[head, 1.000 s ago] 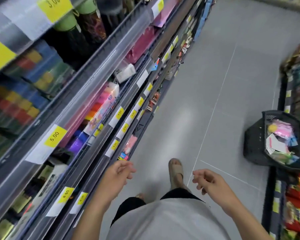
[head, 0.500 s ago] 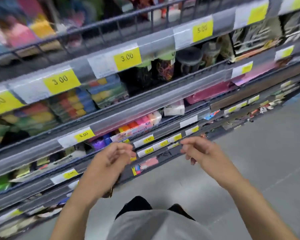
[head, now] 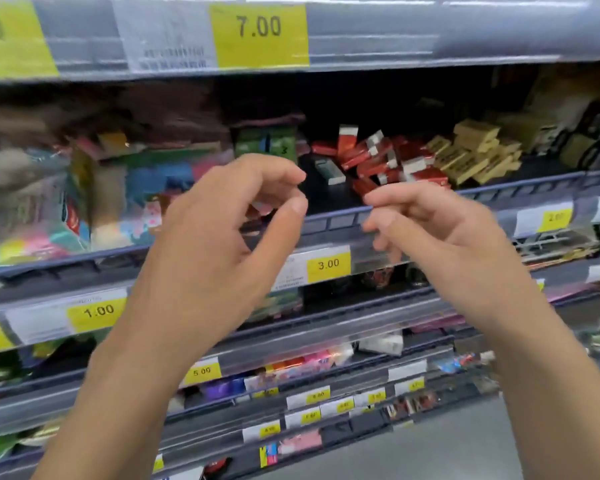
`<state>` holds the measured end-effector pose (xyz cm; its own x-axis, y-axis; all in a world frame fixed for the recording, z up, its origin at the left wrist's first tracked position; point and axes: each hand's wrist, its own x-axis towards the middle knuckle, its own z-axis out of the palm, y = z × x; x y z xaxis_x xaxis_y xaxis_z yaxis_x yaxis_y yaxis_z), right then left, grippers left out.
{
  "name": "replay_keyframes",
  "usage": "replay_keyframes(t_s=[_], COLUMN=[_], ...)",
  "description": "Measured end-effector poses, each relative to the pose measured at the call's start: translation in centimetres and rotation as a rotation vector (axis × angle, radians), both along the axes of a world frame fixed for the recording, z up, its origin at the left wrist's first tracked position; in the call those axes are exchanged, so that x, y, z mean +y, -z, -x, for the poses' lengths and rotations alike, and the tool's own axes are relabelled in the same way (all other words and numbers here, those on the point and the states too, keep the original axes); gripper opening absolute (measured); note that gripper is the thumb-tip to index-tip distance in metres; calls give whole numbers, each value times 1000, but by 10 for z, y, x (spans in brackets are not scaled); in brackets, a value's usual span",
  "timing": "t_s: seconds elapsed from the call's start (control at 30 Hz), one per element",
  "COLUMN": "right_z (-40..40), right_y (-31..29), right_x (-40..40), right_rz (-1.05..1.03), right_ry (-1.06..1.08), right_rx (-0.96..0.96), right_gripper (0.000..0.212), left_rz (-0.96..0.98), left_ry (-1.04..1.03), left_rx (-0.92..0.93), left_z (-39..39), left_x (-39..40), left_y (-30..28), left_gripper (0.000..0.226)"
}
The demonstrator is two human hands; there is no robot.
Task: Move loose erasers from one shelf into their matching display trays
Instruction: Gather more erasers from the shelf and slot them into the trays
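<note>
A heap of loose red-and-white erasers lies on a dark shelf at eye level. To its right is a pile of tan erasers, and to its left a single pale green-white eraser. My left hand is raised in front of the shelf's front rail, fingers curled with thumb and forefinger apart, holding nothing that I can see. My right hand hovers just below the red heap, fingers loosely bent and empty.
The blue shelf rail runs across in front of the erasers. A green box and blurred colourful packs fill the shelf's left side. Price strips and lower shelves of goods sit below; another shelf edge hangs overhead.
The view has swung from the aisle floor up to the eraser shelf. Both hands have risen from waist height to the shelf front, staying empty.
</note>
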<state>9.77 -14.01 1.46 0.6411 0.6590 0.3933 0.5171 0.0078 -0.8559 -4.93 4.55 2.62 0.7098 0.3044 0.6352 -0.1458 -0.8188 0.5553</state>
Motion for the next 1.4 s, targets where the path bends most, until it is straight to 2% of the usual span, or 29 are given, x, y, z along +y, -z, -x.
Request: replay_keyframes(t_s=[0.13,0.3,0.43,0.6,0.7,0.87,1.0,1.03,1.13,1.2,1.27,1.4], right_z=[-36,-75,-80,-82,-84,-79,-69,-67,-64,-64,-71,-103], right_y=[-27,-44,-52,-63,-61,-49,-48,-48,-47,-46,-47,-54], right_x=[18,44,62,77,77,55,47,46,45,43,38,17], right_rz=[94,565,949,1131,1035,433,209,186,136,118,120,103], right_ry=[153,275,252,202,175,-21,-156,-162,-187,-216,-207,71], right_rx=[-214,-432,-604,-599,-520,-420,-491,-530,-619,-634,-627,-395], right_gripper=[8,7,37,34,33,33,37,39,41,39,36,31], left_rz=[-195,-482,-499,-423,-319,-72,-66,-73,38,96,128,305], left_ry=[-48,-141,-176,-175,-165,-211,-279,-278,-174,-103,-56,30], left_rx=[191,278,262,291,311,259,323,357,387,396,385,319], left_z=[-23,-34,-37,-36,-37,-44,-60,-66,-83,-92,-96,-100], left_x=[7,8,9,6,5,4,-3,-5,-8,-7,-5,2], left_y=[1,6,8,4,0,-8,-19,-21,-27,-27,-26,-21], left_gripper=[34,31,25,31,38,36,66,68,47,42,29,12])
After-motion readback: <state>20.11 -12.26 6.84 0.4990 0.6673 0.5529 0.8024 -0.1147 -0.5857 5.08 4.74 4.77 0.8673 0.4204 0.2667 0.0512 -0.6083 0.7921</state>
